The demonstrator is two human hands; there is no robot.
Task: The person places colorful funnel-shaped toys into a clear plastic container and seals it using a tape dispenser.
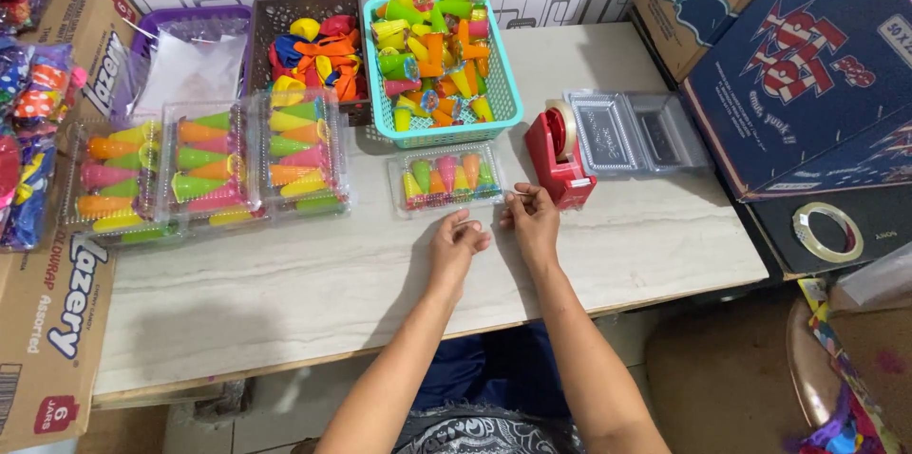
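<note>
Clear plastic box (446, 179), lid closed, lying flat on the pale table (285, 293) just in front of the turquoise basket (442, 69). Long axis runs left to right, parallel to the table's near edge. Inside, one row of small cones in green, pink, orange and yellow, standing side by side with their tips pointing away from the person.

Both forearms reach up from the bottom edge, converging just short of the box. Left hand (458, 243) rests knuckles up, fingers curled loosely inward, close to the box's near edge. Right hand (532, 218) sits just beside the box's right corner, fingers pinched narrow near a thin strip; too small to tell whether it is tape or whether it is gripped. The two hands are almost touching.

Red tape dispenser (559, 155) stands right of the right hand. Behind it, an empty clear tray (632, 131). To the left, stacked boxes (204, 169) filled with the same cones. A brown basket (309, 46) holds coloured balloons.
</note>
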